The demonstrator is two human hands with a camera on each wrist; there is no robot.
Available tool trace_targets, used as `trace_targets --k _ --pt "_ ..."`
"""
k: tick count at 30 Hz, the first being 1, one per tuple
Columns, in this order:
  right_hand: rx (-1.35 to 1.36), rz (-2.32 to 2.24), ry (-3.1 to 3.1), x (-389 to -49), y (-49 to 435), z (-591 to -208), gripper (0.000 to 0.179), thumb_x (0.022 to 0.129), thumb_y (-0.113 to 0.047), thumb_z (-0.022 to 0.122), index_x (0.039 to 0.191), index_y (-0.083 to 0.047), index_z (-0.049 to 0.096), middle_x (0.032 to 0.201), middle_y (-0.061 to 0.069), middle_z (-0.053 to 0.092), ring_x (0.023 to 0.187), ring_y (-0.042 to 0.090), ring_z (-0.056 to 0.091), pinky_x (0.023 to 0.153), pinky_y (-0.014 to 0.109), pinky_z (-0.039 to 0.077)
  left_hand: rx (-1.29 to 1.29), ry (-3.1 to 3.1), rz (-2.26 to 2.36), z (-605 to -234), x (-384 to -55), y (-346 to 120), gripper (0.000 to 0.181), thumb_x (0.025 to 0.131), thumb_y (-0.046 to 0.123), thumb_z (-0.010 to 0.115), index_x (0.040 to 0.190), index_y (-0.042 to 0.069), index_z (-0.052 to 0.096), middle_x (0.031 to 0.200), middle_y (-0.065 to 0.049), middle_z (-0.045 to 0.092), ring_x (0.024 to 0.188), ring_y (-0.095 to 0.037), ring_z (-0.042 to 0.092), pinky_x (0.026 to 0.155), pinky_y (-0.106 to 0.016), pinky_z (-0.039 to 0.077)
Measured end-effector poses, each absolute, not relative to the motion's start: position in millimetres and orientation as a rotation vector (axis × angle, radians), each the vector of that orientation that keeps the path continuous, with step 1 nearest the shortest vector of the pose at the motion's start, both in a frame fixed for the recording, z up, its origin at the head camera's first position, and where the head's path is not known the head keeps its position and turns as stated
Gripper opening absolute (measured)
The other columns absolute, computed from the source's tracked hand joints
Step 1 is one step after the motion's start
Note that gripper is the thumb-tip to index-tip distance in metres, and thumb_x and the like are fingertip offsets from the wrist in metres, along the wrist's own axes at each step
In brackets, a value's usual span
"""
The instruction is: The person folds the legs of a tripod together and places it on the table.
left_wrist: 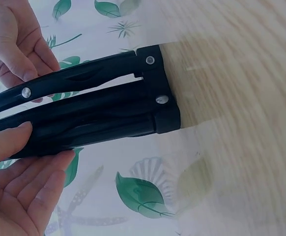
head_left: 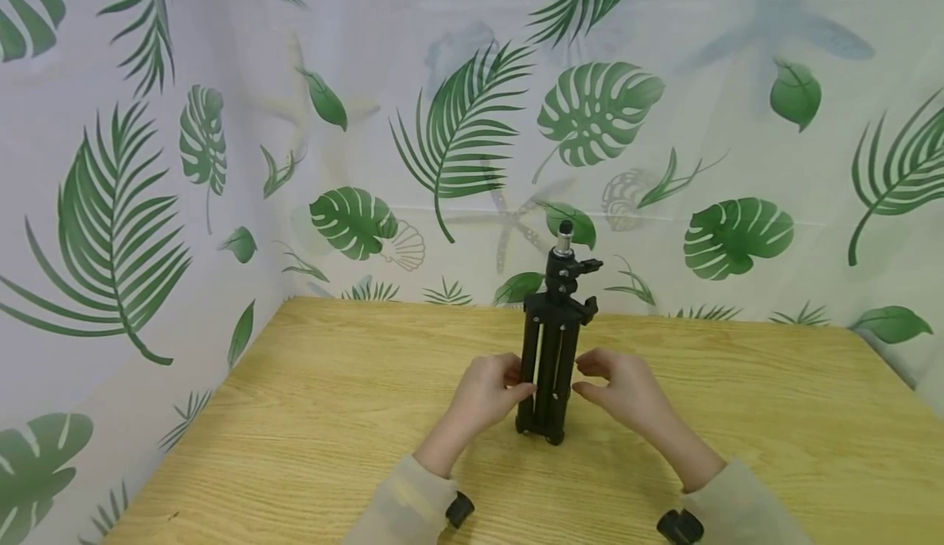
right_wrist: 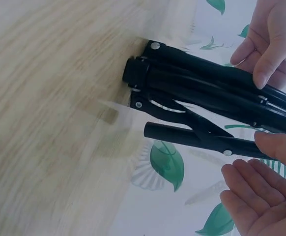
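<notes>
A folded black light stand [head_left: 548,356] stands upright on the wooden table, its silver-and-black tip pointing up and two knobs sticking out to the right. My left hand [head_left: 487,389] holds its legs low on the left side, thumb in front and fingers behind. On the right side, my right hand [head_left: 623,385] is held with thumb and fingers apart, the fingertips right at a leg. In the right wrist view one leg tube [right_wrist: 182,136] hangs slightly away from the others, and the right thumb [right_wrist: 275,146] overlaps it. Rivets show on the legs in the left wrist view.
The wood-grain table [head_left: 332,414] reaches back to a white curtain [head_left: 472,143] printed with green leaves, which also runs along the left side. Black wrist devices [head_left: 459,510] stick out from under both sleeves near the front.
</notes>
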State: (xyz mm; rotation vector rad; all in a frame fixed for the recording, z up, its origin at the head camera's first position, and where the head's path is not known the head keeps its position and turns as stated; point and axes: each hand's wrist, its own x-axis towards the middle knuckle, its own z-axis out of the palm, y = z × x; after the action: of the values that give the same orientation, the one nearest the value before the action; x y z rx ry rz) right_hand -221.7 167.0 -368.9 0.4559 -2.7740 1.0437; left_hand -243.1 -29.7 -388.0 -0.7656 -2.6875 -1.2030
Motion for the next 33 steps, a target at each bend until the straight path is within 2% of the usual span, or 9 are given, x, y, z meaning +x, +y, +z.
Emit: trace_targets --k 16,26,33 --pt "0.429 0.995 -2.735 -228 171 -377 0.03 0.079 -0.005 0.065 0.105 0.007 0.058 0.1 0.022 0.06 0.093 0.035 0.057 0.076 0.046 0.045 -0.81 -2.683 -1.298 -392 -250 -30 0.011 0.083 0.007 0.061 0.092 0.002 0.064 0.086 -0.006 0.064 0.079 -0.014 0.061 0.069 -0.021 0.047" --pt "0.461 1.053 -2.655 -231 169 -381 0.029 0.076 0.005 0.064 0.105 0.008 0.058 0.1 0.022 0.061 0.093 0.035 0.057 0.078 0.042 0.046 -0.784 -2.73 -1.309 -391 -253 -29 0.008 0.085 0.006 0.058 0.092 0.004 0.062 0.09 -0.006 0.063 0.084 -0.016 0.06 0.072 -0.024 0.047" --pt "0.484 1.195 -2.655 -230 169 -383 0.03 0.076 0.008 0.062 0.106 0.01 0.056 0.102 0.025 0.059 0.097 0.037 0.055 0.08 0.041 0.045 -0.784 -2.754 -1.279 -391 -254 -28 0.007 0.086 0.005 0.057 0.091 0.005 0.061 0.088 -0.004 0.063 0.082 -0.014 0.059 0.071 -0.024 0.047"
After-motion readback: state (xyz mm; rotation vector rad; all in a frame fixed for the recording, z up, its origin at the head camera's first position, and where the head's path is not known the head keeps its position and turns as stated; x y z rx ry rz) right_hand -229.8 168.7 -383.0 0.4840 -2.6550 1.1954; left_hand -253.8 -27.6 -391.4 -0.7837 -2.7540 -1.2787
